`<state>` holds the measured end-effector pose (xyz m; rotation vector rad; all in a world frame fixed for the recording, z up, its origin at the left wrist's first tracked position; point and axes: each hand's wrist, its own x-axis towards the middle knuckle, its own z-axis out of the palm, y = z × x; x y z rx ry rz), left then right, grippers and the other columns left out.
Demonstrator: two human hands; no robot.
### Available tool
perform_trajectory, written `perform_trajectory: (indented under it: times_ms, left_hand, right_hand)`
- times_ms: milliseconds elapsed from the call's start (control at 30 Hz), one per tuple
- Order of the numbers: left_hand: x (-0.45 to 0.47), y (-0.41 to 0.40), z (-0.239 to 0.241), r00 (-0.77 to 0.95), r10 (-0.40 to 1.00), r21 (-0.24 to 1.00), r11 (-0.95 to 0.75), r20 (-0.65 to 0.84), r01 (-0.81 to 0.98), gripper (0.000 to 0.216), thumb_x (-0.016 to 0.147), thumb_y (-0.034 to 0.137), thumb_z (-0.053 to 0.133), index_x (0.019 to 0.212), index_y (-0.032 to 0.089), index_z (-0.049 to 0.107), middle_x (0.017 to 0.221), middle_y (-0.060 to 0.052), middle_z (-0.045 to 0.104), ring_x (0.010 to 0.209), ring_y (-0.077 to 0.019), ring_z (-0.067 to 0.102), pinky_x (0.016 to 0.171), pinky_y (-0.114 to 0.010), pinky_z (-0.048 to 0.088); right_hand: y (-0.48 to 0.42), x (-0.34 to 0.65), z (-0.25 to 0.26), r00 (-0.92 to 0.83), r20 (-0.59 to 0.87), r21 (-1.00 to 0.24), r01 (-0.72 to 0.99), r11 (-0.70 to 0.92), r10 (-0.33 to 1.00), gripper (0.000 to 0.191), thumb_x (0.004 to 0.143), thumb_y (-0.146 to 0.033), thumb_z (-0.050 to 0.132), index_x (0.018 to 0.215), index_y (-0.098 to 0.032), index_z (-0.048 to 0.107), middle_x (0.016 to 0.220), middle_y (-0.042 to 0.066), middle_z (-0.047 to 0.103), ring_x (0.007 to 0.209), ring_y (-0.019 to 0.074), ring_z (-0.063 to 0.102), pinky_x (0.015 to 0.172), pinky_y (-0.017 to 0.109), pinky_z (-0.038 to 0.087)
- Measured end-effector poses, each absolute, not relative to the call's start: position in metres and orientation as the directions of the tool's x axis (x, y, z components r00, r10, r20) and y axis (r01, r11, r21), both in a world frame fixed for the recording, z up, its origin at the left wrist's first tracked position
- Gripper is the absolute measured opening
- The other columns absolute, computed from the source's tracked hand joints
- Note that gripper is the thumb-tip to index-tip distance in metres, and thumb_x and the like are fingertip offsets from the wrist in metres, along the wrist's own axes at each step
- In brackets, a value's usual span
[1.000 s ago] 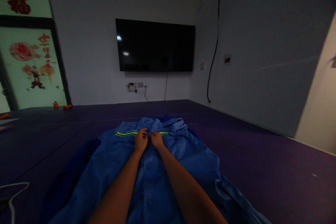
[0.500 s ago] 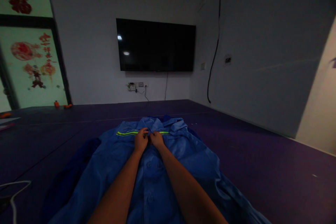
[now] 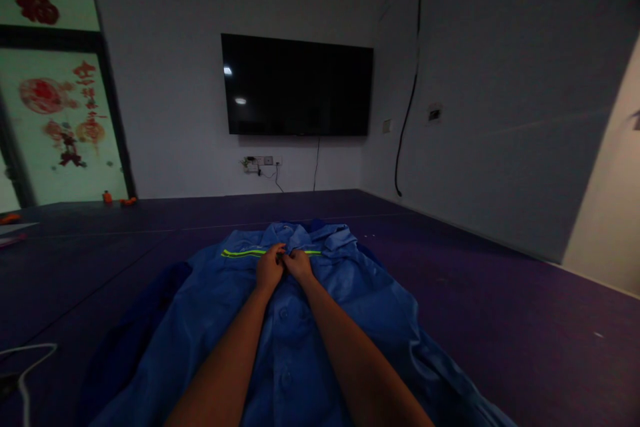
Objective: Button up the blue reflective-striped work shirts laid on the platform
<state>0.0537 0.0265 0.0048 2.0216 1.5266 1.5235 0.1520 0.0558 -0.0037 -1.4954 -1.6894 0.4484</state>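
Note:
A blue work jacket [image 3: 360, 300] with a yellow-green reflective stripe [image 3: 240, 253] lies spread out flat on the dark purple floor mat [image 3: 500, 307], collar away from me. My left hand [image 3: 269, 269] and my right hand [image 3: 299, 265] meet at the top of the jacket's button front, just below the collar. Both hands have their fingers curled and pinched on the cloth at the front placket. Several buttons show down the middle between my forearms.
A black television [image 3: 297, 85] hangs on the far wall above a socket with cables [image 3: 260, 163]. A black cable [image 3: 413, 80] runs down the right wall. A window with red paper decorations [image 3: 60, 113] is at left. A white cord [image 3: 25, 360] lies at the lower left.
My hands have drawn slightly closer together at the jacket's top button; otherwise nothing has shifted.

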Motion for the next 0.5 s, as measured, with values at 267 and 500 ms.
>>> perform_trajectory:
  times_ms: [267,500]
  left_hand:
    - [0.0565,0.0207,0.0074,0.022,0.781,0.557,-0.465,0.624,0.688,0.047,0.068,-0.003,0.047,0.109,0.018,0.058,0.099,-0.006,0.065,0.092,-0.0178,0.059,0.084,-0.031,0.045]
    - [0.0564,0.0238,0.0052,0.027,0.76,0.566,-0.507,0.649,0.65,0.047,0.067,-0.004,0.046,0.106,0.017,0.059,0.099,-0.007,0.064,0.091,-0.0176,0.059,0.084,-0.032,0.046]
  right_hand:
    - [0.0496,0.1517,0.0022,0.057,0.355,-0.683,0.697,0.217,0.933,0.02,0.075,-0.025,0.054,0.069,-0.01,0.066,0.065,0.007,0.065,0.056,0.0121,0.055,0.045,0.02,0.028]
    - [0.0485,0.1514,0.0012,0.051,0.355,-0.665,0.715,0.214,0.933,0.02,0.077,-0.027,0.054,0.074,-0.011,0.065,0.073,0.009,0.066,0.063,0.0137,0.058,0.047,0.02,0.029]
